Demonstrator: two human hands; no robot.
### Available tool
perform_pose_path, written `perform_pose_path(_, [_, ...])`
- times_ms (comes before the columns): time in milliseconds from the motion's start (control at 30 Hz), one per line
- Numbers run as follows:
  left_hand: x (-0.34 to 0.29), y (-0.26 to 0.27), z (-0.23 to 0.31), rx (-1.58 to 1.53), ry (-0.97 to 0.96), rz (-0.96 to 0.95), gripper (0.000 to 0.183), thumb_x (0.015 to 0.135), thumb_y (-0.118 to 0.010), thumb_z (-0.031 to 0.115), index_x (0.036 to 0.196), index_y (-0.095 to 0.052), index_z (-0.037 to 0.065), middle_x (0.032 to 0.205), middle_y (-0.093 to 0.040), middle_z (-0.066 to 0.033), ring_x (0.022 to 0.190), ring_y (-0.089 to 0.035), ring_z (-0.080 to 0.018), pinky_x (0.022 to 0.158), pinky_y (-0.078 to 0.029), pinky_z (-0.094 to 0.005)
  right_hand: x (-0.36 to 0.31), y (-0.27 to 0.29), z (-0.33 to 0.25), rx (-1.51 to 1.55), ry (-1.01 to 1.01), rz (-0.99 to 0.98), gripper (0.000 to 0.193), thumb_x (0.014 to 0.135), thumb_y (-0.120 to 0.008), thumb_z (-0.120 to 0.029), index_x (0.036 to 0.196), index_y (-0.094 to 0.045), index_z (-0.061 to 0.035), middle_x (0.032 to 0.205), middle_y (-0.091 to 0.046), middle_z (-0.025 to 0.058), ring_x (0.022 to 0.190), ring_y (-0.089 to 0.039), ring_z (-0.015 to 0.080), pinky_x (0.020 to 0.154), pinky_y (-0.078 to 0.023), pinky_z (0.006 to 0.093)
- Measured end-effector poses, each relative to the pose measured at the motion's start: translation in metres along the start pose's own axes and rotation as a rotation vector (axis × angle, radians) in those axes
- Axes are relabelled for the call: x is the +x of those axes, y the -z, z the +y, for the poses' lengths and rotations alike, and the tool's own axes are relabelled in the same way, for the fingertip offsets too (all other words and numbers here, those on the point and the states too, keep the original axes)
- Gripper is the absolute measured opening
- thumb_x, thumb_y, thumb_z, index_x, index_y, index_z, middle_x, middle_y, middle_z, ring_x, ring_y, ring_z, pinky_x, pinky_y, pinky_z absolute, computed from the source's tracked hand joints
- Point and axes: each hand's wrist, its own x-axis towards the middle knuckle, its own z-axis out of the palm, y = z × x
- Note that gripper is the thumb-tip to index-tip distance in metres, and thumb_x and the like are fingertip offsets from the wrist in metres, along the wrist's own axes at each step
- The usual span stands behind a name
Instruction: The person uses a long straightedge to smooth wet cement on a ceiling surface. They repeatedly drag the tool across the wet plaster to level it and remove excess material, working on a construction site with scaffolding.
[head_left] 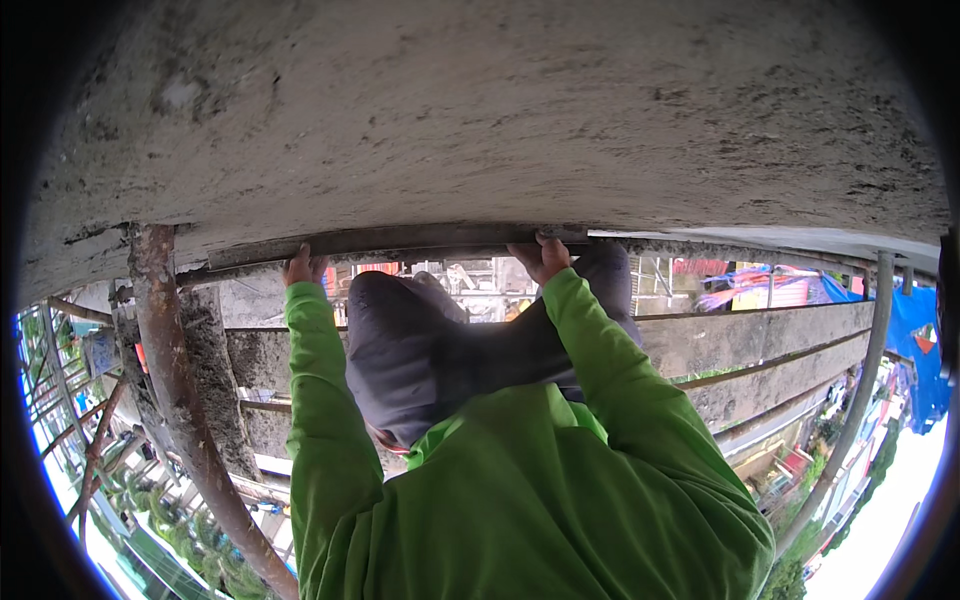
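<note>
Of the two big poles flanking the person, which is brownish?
The left pole, beyond the left hand: it's mottled brown, while the right pole is grey.

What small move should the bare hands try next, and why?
Perhaps ease the long, straight grey bar evenly along the rough grey concrete surface: the bare left hand and bare right hand hold it at separate spots, and it lies along that surface.

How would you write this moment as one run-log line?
left hand: grips long bar; right hand: grips same bar; bar: along concrete wall
</note>
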Motion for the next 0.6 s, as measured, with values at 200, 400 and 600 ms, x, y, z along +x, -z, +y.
perform_pose_path(200, [0.004, -0.002, -0.019, -0.013, 0.051, -0.102, 0.021, 0.076, -0.058, 0.005, 0.094, -0.05, -0.001, 0.094, -0.054, -0.0147, 0.086, -0.055, -0.0283, 0.072, -0.053, -0.0407, 0.002, 0.028, -0.007, -0.603, 0.436, -0.147, 0.039, 0.075, -0.061, -0.017, 0.102, -0.042, 0.0051, 0.1, -0.05, 0.0244, 0.094, -0.052, 0.0364, 0.083, -0.045, 0.0439])
perform_pose_path(400, [-0.045, -0.048, -0.054, 0.007, 0.197, -0.232, 0.016, 0.075, -0.06, 0.007, 0.086, -0.051, -0.001, 0.078, -0.056, -0.0128, 0.071, -0.057, -0.0225, 0.065, -0.054, -0.0333, -0.001, 0.079, -0.076, -1.702, 1.31, 0.234, 0.043, 0.058, -0.077, -0.02, 0.084, -0.052, 0.003, 0.076, -0.058, 0.0157, 0.075, -0.06, 0.028, 0.065, -0.05, 0.0358])
perform_pose_path(600, [-0.094, -0.095, -0.09, -0.065, 0.327, -0.297, 0.017, 0.073, -0.06, 0.003, 0.088, -0.053, 0.001, 0.081, -0.056, -0.0102, 0.067, -0.058, -0.0228, 0.061, -0.055, -0.0322, -0.016, 0.107, -0.146, -1.714, 1.585, 0.276, 0.05, 0.053, -0.08, -0.027, 0.082, -0.053, 0.0027, 0.071, -0.057, 0.0154, 0.067, -0.059, 0.0296, 0.06, -0.049, 0.0364])
